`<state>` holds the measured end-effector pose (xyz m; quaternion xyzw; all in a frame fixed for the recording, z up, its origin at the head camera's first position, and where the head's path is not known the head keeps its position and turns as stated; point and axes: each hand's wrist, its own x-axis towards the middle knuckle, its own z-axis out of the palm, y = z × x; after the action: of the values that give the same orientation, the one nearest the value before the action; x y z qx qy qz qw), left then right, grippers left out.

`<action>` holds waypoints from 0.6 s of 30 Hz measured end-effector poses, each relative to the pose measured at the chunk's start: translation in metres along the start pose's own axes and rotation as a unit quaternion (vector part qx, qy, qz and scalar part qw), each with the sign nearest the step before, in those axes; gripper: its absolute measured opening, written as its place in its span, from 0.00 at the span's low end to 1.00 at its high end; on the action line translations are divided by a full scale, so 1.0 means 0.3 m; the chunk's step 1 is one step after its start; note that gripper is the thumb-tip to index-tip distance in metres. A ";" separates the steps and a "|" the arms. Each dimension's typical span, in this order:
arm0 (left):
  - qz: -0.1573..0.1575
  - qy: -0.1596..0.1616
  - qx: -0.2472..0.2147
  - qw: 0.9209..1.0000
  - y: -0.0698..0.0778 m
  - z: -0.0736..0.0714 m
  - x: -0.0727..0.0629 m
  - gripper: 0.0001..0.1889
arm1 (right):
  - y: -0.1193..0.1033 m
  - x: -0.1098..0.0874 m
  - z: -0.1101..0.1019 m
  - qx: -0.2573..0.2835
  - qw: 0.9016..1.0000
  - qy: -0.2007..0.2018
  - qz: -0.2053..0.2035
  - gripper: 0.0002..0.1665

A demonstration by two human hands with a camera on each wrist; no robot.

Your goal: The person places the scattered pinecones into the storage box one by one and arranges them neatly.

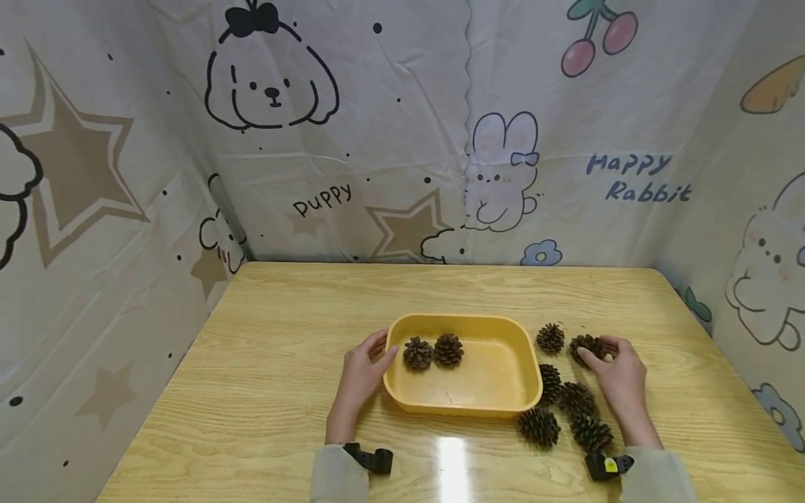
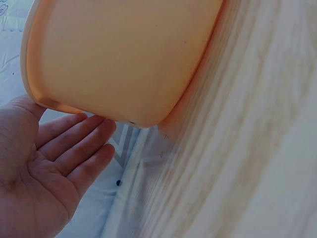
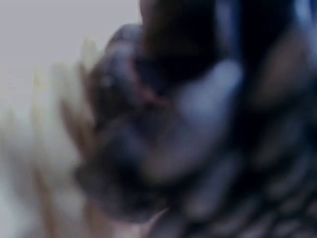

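Observation:
A yellow plastic tray point(image 1: 465, 409) rests on the table with two pine cones, one point(image 1: 418, 354) beside the other point(image 1: 448, 349), in its left half. At its left end, my left hand point(image 1: 363, 370) holds the rim, thumb at the edge. The left wrist view shows the left fingers point(image 2: 81, 148) fairly straight against the outer wall of the tray point(image 2: 119, 59). Right of the tray, my right hand point(image 1: 622, 374) grips a pine cone point(image 1: 585, 347) between thumb and fingers. Dark, blurred pine cone scales point(image 3: 198, 124) fill much of the right wrist view.
More pine cones lie right of the tray: one point(image 1: 550, 338) near its back corner, several clustered around another point(image 1: 576, 400), and one point(image 1: 539, 427) at its front corner. The wooden table point(image 1: 283, 314) ends at a printed cloth point(image 1: 377, 140) behind and at both sides.

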<state>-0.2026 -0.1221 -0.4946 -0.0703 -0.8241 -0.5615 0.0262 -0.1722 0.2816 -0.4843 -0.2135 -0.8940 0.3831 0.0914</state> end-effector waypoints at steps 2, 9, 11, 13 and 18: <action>0.001 0.000 0.000 1.000 0.001 0.000 0.000 0.24 | -0.002 -0.003 0.000 0.003 1.000 0.013 -0.005 0.37; -0.007 0.001 0.000 1.000 -0.002 0.003 0.002 0.24 | -0.003 -0.013 -0.002 0.013 0.999 0.038 -0.015 0.36; -0.007 0.002 0.002 1.000 -0.003 0.004 0.003 0.24 | -0.003 -0.014 -0.003 0.014 0.999 0.042 -0.017 0.36; -0.004 0.003 0.004 1.000 -0.002 0.004 0.003 0.24 | -0.004 -0.016 -0.005 0.014 0.999 0.045 -0.020 0.36; -0.009 0.003 0.002 1.000 0.000 0.002 0.001 0.24 | -0.012 -0.033 -0.008 0.027 0.998 0.053 -0.026 0.35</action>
<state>-0.2030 -0.1214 -0.4949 -0.0613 -0.8260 -0.5599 0.0238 -0.1636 0.2766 -0.4800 -0.2079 -0.8823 0.3929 0.1547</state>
